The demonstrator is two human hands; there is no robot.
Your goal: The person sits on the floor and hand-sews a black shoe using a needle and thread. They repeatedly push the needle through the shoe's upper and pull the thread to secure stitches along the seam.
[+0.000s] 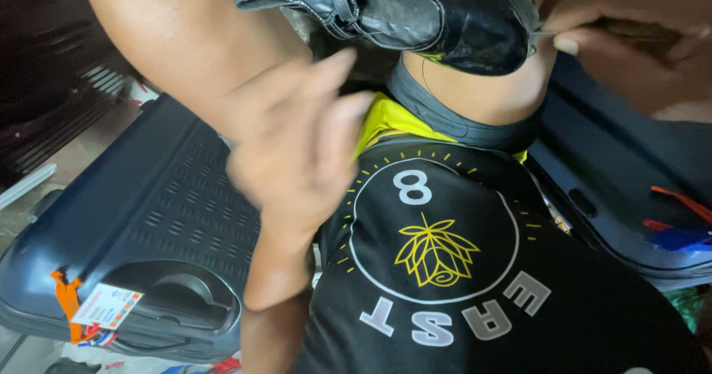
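Observation:
A black leather shoe (415,14) with a strap is held up at the top of the view. My right hand (630,40) at the top right pinches the shoe's edge with thumb and forefinger. My left hand (297,151) is blurred in the middle, its forearm rising from the bottom edge, fingers apart and pointing up toward the shoe without touching it. Just right of it is another person's torso in a black shirt (445,270) with a yellow flower emblem, yellow trim and a grey collar. That person's bare limb (163,40) crosses the upper left.
A dark blue hard-shell suitcase (148,211) lies at the left, with an orange strap and a paper tag (104,307) by its handle. A second dark case (630,189) lies open at the right with orange and blue items on it. A dark slatted surface runs along the far left.

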